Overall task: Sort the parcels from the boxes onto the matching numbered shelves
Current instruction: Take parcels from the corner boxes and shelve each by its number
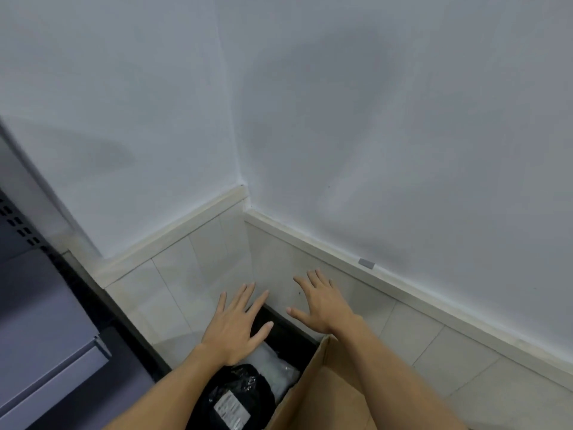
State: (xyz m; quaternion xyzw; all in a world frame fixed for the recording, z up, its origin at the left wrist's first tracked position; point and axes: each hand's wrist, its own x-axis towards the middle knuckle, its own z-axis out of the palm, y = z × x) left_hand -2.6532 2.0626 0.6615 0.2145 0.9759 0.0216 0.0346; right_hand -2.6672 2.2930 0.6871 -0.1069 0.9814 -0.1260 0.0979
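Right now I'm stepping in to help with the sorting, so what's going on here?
A person holds both bare hands out over parcels in a room corner. The left hand and right hand are open, fingers spread, holding nothing. Below them lie a black parcel with a white label and a clear-wrapped parcel, beside a cardboard box. Grey shelving stands at the left. Nothing has been picked up yet.

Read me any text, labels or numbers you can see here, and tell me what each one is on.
The white shipping label on the black plastic-wrapped parcel: printed lines, too blurred to read.
The brown cardboard box: no print visible.
The grey metal shelf: no number visible.
Nothing here is legible.
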